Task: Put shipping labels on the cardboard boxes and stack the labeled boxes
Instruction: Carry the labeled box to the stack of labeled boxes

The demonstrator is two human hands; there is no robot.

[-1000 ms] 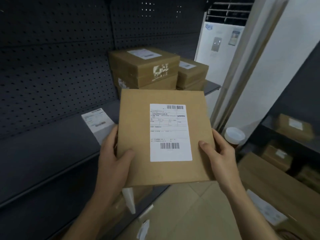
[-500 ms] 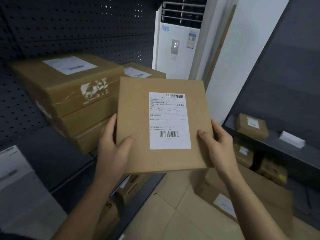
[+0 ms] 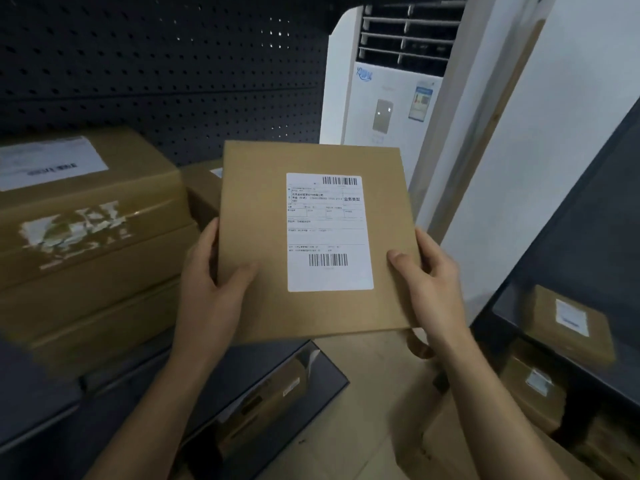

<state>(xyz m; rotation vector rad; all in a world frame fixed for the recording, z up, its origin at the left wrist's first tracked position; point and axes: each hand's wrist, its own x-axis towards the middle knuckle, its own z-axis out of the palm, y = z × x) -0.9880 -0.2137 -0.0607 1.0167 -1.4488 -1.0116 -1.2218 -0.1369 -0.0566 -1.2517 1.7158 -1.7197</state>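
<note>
Beside stacked boxes [image 3: 90, 237] on the left shelf [image 3: 41, 393], left hand [image 3: 211, 292] and right hand [image 3: 429, 282] each grip a labeled cardboard box [image 3: 263, 237] by its sides.

One wide-angle view from the person's head faces forward and down, close above the held box [image 3: 263, 237], shelf [image 3: 41, 403] at left.
</note>
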